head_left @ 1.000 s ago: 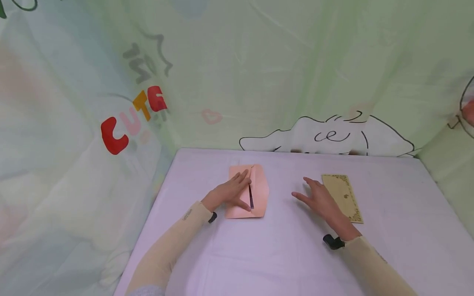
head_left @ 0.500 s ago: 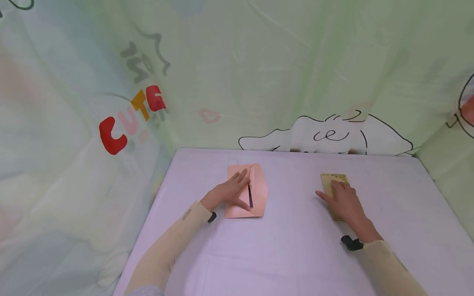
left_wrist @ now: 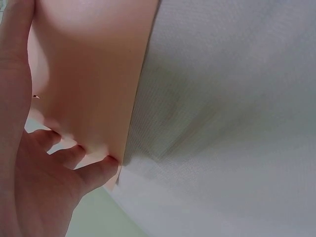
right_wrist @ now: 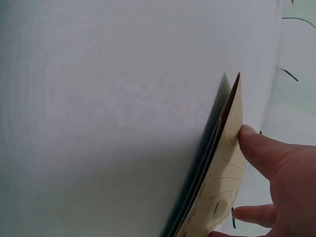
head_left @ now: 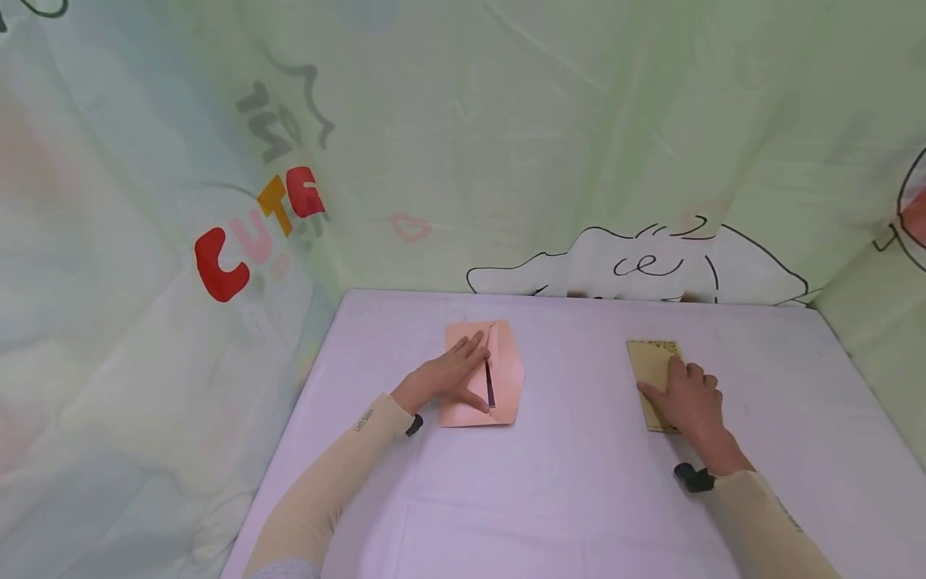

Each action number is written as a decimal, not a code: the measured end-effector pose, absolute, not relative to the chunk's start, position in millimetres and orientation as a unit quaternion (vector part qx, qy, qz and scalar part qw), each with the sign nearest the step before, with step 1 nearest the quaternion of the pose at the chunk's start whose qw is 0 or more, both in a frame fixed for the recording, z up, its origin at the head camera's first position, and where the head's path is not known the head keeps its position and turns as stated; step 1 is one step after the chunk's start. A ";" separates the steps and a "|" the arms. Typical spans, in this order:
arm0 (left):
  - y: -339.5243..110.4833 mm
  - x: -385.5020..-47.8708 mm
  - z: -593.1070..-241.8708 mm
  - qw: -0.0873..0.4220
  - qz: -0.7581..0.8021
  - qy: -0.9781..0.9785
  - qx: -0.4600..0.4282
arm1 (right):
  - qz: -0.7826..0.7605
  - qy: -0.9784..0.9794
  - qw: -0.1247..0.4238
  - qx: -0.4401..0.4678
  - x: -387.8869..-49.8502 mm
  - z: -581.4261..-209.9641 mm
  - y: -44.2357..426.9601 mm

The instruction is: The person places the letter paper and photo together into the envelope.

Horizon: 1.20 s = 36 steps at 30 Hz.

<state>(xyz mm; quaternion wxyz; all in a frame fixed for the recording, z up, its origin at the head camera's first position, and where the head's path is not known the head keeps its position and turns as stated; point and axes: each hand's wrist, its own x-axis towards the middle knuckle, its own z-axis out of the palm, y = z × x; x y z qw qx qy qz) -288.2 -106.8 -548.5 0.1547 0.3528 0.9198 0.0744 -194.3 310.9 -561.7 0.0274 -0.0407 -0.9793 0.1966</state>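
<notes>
My left hand [head_left: 450, 376] rests spread on a pink envelope [head_left: 509, 374] at the table's centre left. A dark narrow slot shows along the envelope's seam beside the fingers. In the left wrist view, fingertips [left_wrist: 111, 162] touch the envelope's edge. Right of centre lies a tan card [head_left: 651, 366] with an ornate printed corner. My right hand [head_left: 690, 402] grips it across its width, thumb at the left edge and fingers over the right side. The right wrist view shows the card [right_wrist: 222, 173] edge-on, with several layers and a shadow beside it; part of the hand is cut off there.
A pale lilac cloth covers the table [head_left: 571, 450]. Green printed curtains [head_left: 506, 145] hang behind and at the sides, close to the table's far edge. A stretch of cloth lies between the envelope and the card.
My right hand has moved right, from beside the card onto it, and its fingers now close around the card's sides. My left hand stays on the envelope.
</notes>
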 end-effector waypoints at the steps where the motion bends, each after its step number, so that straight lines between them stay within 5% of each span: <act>1: -106.7 -288.5 -548.5 0.153 0.075 0.920 0.354 | 0.199 -0.979 0.029 -0.040 -195.1 -563.0 311.8; 14: -105.0 -287.0 -548.0 0.173 0.070 0.919 0.348 | 0.295 -0.955 -0.027 -0.038 -207.5 -572.2 344.2; 36: -103.7 -287.7 -548.3 0.171 0.060 0.924 0.337 | 0.392 -0.918 -0.001 -0.058 -205.1 -565.4 362.3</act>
